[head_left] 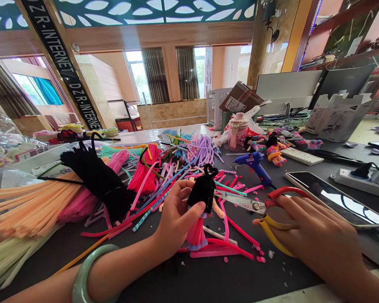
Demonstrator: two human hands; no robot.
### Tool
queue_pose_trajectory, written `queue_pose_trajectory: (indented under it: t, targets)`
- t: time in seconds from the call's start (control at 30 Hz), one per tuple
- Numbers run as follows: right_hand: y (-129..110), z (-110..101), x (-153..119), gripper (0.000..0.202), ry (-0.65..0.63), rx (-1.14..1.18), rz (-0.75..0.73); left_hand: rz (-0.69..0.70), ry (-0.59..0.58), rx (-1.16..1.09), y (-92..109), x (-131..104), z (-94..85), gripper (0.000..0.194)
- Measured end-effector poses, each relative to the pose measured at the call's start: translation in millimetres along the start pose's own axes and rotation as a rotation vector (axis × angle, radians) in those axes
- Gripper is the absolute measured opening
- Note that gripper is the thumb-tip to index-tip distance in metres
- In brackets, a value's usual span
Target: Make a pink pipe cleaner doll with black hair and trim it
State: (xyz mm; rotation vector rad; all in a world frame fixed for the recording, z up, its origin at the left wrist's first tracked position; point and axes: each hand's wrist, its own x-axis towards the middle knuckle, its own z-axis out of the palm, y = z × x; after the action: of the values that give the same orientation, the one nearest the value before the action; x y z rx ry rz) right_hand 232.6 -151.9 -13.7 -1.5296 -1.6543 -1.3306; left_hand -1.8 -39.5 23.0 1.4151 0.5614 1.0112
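My left hand is closed around a small pipe-cleaner doll with black hair and a pink skirt trimmed in blue-purple. A black curl sticks up from the top of its head. In my right hand is a pair of scissors with one red and one yellow handle. The blades point left, and their tips are at the side of the doll's black hair. Whether the tips touch the hair is hard to tell. Loose pink pipe cleaners lie on the dark table under the doll.
Bundles of black, peach and pink pipe cleaners lie left and ahead. Beyond the scissors are a blue glue gun, a pink bottle and several finished dolls. A phone and power strip are at right.
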Motion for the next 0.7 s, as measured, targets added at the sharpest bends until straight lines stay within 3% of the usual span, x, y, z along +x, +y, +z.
queue_pose_trajectory:
  t: [0.7]
  targets:
    - [-0.2,1.4,-5.3,0.015,-0.027,0.039,0.068,-0.025,-0.034,-0.018,1.2,1.1,2.0,0.038]
